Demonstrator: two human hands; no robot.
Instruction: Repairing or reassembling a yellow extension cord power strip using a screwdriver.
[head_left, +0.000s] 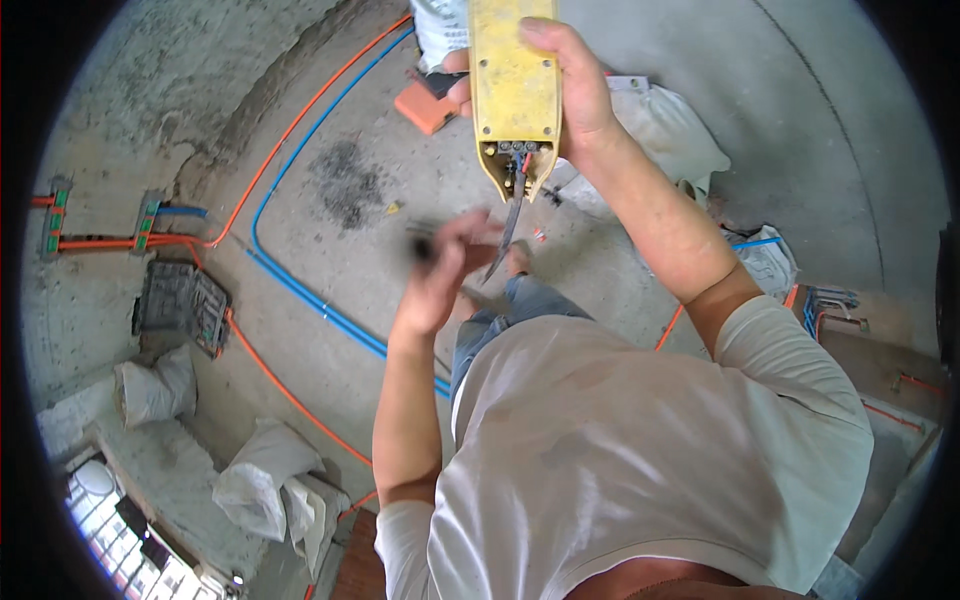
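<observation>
My right hand (588, 105) is wrapped round a long yellow power strip (514, 95), held up at the top of the view. Small screws dot its flat face. At its near end the cover is off, and terminals with thin red and blue wires show. A dark grey cable (511, 225) hangs from that opening and curves down. Beside the cable is my left hand (438, 285), smeared by motion, with its fingers curled. A blurred dark thing (423, 250) shows at that hand, too unclear to name.
Orange conduit (290, 395) and blue pipes (320, 305) run along the concrete floor. An open dark toolbox (182, 305) lies at the left. An orange box (427, 107) and white sacks (670, 130) are beyond my hands. More sacks (265, 475) lie lower left.
</observation>
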